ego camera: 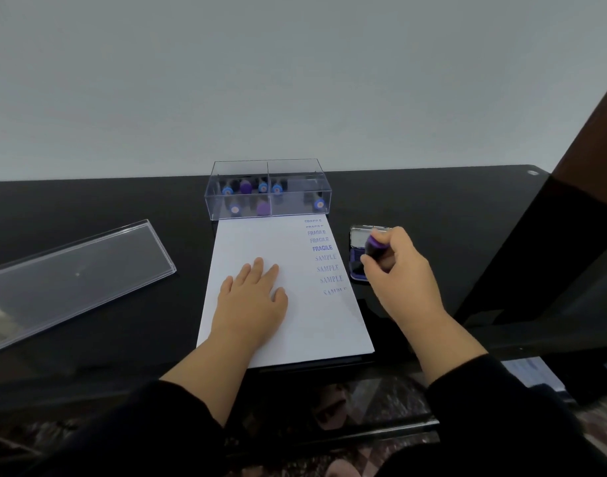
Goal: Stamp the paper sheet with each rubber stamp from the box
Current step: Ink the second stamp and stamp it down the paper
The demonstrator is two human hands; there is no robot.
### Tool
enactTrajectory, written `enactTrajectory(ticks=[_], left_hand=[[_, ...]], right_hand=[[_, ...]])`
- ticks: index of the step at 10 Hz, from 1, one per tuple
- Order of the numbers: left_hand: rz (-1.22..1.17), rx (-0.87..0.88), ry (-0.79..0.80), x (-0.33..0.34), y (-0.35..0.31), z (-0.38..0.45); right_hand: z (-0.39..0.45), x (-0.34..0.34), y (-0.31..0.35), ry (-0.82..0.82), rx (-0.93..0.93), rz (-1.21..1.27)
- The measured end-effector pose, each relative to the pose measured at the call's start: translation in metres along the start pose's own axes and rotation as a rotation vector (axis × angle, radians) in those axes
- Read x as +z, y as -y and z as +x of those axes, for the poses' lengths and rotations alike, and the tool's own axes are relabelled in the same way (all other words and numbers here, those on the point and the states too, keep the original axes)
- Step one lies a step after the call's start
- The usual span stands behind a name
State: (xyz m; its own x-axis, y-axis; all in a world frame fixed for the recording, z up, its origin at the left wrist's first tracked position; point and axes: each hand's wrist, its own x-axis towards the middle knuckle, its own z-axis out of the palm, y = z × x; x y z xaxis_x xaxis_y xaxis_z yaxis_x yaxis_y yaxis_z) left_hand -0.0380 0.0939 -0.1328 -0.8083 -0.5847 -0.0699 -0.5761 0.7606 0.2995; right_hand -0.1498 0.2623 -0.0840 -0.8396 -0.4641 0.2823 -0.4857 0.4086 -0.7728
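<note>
A white paper sheet (260, 242) lies on the black table, with a column of blue FRAGILE and SAMPLE prints down its right side. My left hand (252, 292) rests flat on the sheet with fingers straight. My right hand (400, 266) grips a purple-topped rubber stamp (373, 247) and holds it down on the open ink pad (358, 251) just right of the sheet. Beyond the sheet stands a clear divided box (267, 189) with several blue and purple stamps inside.
The box's clear lid (71, 266) lies on the table (106, 201) to the left. A dark wooden post (577, 173) rises at the right edge. The table's front edge runs just below the sheet.
</note>
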Motion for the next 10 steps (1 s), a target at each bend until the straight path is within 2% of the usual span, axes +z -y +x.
enactTrajectory(ticks=[2,4,10], left_hand=[[0.001,0.001,0.002,0.0,0.0,0.001],[0.003,0.003,0.009,0.0,0.001,0.001],[-0.003,0.007,-0.004,0.001,0.001,0.002]], right_hand=[[-0.018,0.001,0.003,0.075,-0.01,-0.004],[-0.024,-0.003,0.0,0.041,-0.002,0.051],[-0.025,0.023,-0.002,0.15,-0.079,-0.137]])
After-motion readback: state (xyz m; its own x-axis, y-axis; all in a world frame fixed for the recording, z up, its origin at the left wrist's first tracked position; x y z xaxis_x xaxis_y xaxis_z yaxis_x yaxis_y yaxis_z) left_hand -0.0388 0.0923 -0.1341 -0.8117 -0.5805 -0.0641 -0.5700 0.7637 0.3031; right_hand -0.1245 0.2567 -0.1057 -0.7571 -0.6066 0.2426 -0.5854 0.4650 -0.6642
